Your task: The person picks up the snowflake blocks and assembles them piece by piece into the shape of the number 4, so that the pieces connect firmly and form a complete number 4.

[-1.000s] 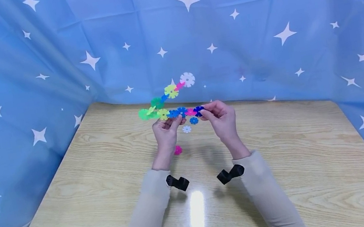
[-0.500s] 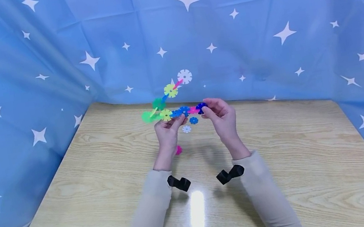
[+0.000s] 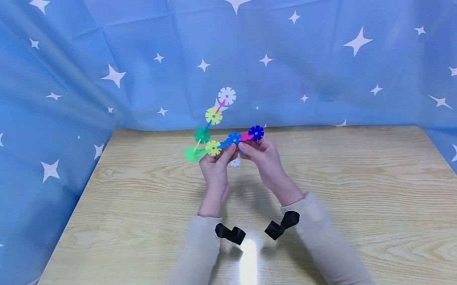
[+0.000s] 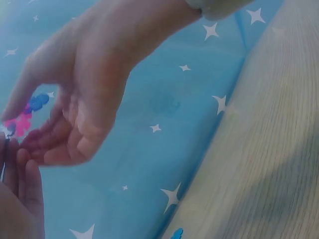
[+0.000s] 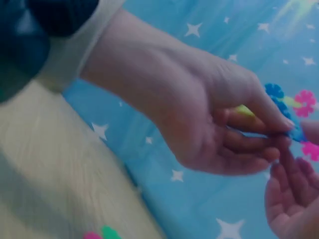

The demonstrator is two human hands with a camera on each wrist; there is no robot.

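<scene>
A chain of notched plastic snowflake discs is held up above the table's far side. It runs from a white disc [image 3: 227, 96] down past a yellow disc [image 3: 213, 116] and a green disc [image 3: 202, 135], then right to a dark blue disc [image 3: 256, 133]. My left hand [image 3: 215, 169] pinches the chain around a mid-blue disc [image 3: 234, 138]. Close beside it, my right hand [image 3: 267, 158] pinches the same stretch, just left of a pink disc [image 3: 246, 136]. In the right wrist view, blue discs [image 5: 274, 90] show beyond the right thumb. Fingers hide part of the joint.
On the wooden table [image 3: 358, 201], a loose white disc [image 3: 235, 162] lies just below the hands. A pink piece [image 5: 91, 235] and a green piece [image 5: 109, 232] show at the right wrist view's lower edge. A blue star-patterned curtain [image 3: 281, 26] hangs behind.
My right hand has left the dark blue end disc and moved left, close to my left hand. The chain has shifted slightly right, and the loose pink disc is now hidden.
</scene>
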